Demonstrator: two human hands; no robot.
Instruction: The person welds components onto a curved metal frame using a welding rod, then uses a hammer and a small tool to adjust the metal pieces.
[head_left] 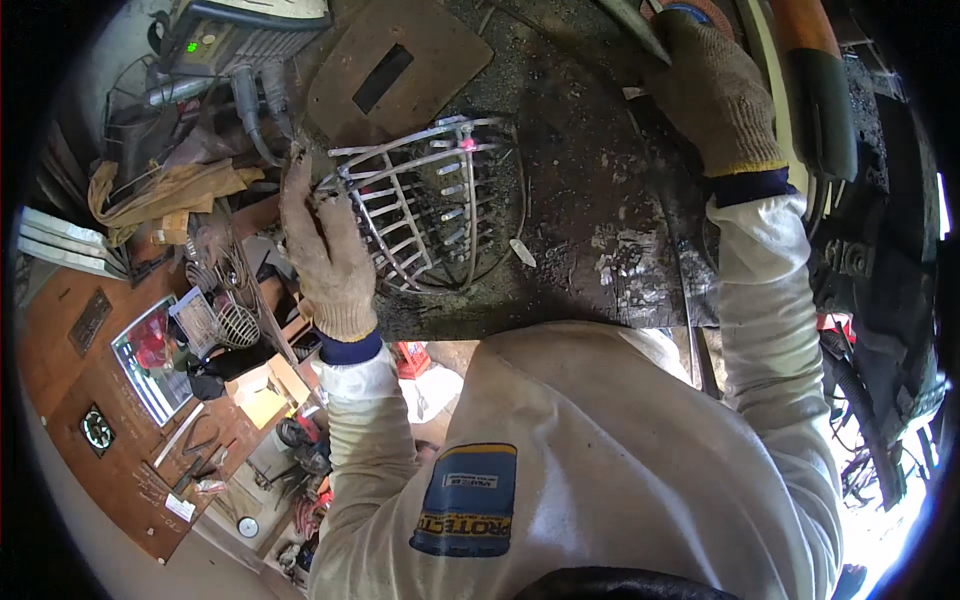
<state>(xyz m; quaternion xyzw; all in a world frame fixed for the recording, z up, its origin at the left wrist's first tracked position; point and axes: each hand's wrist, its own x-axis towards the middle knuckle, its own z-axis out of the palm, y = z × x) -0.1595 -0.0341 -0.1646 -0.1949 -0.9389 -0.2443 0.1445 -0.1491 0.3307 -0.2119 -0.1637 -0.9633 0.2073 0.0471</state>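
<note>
My left hand (332, 255), in a knitted tan glove, is at the left side of a cage of welded metal bars (405, 215). Its thumb and fingers lie around the cage's upper left corner. The cage rests on the dark, worn worktop (590, 230), and a pink spot marks its top bar. Far to the right, my gloved right hand (715, 95) reaches to the worktop's far side. Its fingers curl over something beside a blue-rimmed round part (690, 12); the hand covers most of it. A grey curved bar (640, 32) runs up to that hand.
A brown welding shield (400, 65) with a dark window lies beyond the cage. Behind it on the left stands a welding machine (245, 40) with cables. A long wooden-and-dark handle (820, 100) is beside my right arm. Tools and an open cardboard box (268, 390) crowd the lower left.
</note>
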